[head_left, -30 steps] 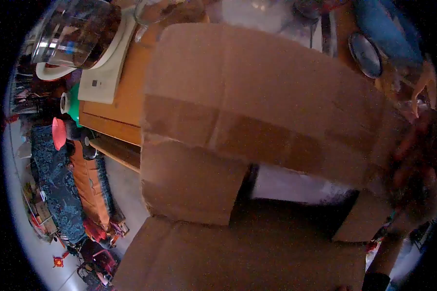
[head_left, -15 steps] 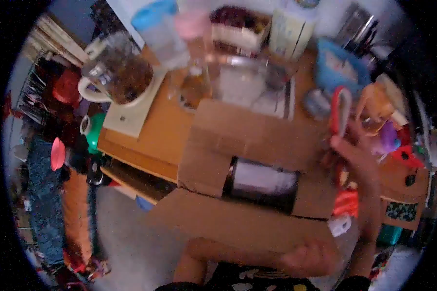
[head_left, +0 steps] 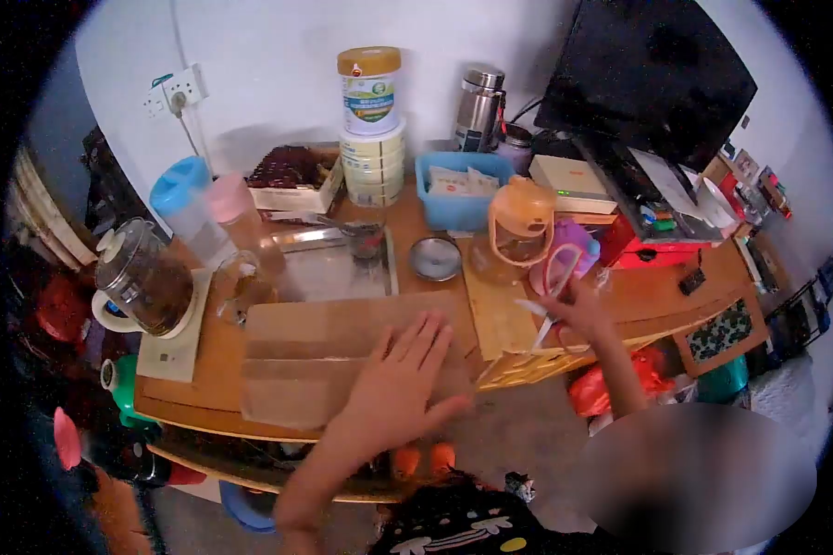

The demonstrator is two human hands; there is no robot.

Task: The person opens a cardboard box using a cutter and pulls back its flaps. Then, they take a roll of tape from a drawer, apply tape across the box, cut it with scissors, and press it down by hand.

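A brown cardboard box lies on the front of the wooden table, a strip of tape running across its upper face. My left hand rests flat on it, palm down, fingers stretched out and thumb apart. To the right, my right hand is closed around a pair of scissors with pink-red handles; the pale blades point left and stand apart. Just behind the scissors are a purple item and an orange-lidded jar.
A glass kettle stands left, near a blue-lidded jug. Behind the box are a metal tray, a round lid, stacked cans and a blue basket. A blurred oval patch covers the lower right.
The box has gone from being held near my body, its opening showing a dark item with a white label, to lying on the table. My left hand is now on top; the scissors are lower.
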